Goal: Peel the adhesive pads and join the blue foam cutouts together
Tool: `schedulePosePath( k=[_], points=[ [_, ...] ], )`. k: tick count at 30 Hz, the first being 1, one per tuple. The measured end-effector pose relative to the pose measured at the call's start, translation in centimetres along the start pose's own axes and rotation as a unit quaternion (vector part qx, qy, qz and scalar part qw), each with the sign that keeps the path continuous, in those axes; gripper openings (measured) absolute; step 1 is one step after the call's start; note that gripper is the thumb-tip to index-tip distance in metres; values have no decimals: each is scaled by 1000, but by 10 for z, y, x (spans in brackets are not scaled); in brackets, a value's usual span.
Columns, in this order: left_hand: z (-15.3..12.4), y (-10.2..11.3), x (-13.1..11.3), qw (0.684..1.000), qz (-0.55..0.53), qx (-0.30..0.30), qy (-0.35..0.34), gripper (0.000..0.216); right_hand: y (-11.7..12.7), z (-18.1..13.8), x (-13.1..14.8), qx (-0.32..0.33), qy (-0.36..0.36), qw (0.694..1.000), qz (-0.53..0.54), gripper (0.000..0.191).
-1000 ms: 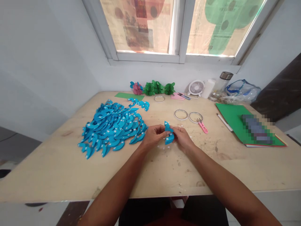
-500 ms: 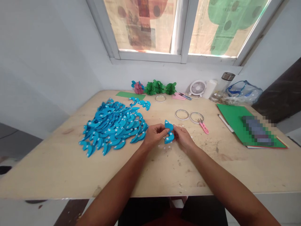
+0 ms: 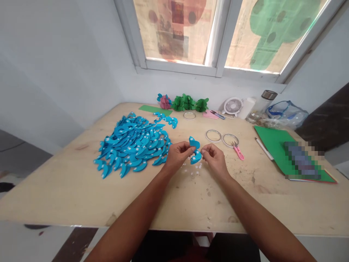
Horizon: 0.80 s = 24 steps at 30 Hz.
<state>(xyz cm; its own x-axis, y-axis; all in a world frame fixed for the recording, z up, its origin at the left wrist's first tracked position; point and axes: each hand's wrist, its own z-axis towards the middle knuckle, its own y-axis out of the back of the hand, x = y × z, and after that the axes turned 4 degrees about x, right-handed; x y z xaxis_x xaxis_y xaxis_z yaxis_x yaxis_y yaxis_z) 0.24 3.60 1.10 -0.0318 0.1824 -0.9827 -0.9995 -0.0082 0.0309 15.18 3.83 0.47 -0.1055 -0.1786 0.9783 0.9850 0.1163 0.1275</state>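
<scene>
A curved blue paper piece (image 3: 194, 144), with small white squares on it, is pinched by its left side in my left hand (image 3: 177, 157). My right hand (image 3: 217, 160) is just right of the piece, thumb and forefinger pressed together; whatever lies between those fingertips is too small to make out. Several tiny white paper bits (image 3: 196, 168) are scattered on the table beneath the piece. Left of my left hand spreads a large heap of similar blue paper pieces (image 3: 136, 142), many bearing white squares.
Tape rolls (image 3: 213, 135) and pink-handled snips (image 3: 239, 152) lie right of centre. Green paper ornaments (image 3: 188, 102), a small white fan (image 3: 233, 105) and a glass bottle (image 3: 261, 105) stand along the wall. A white pen (image 3: 264, 148) lies beside a green folder (image 3: 272, 149) at right.
My right hand has drawn away to the right from the blue paper piece, leaving a small gap. My left hand still holds it. The camera view has shifted slightly.
</scene>
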Motion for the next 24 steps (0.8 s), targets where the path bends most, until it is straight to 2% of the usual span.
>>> schedulePosePath(
  k=[5,15,24],
  points=[
    [0,1,-4,1000,-3,-1,-14,16,0,-4,1,14,84,993,-86,7],
    [4,4,2,996,-86,17,26,18,2,-5,2,35,207,958,-196,12],
    [4,6,-2,996,-83,15,22,18,4,-5,3,74,222,951,-201,17]
  ],
)
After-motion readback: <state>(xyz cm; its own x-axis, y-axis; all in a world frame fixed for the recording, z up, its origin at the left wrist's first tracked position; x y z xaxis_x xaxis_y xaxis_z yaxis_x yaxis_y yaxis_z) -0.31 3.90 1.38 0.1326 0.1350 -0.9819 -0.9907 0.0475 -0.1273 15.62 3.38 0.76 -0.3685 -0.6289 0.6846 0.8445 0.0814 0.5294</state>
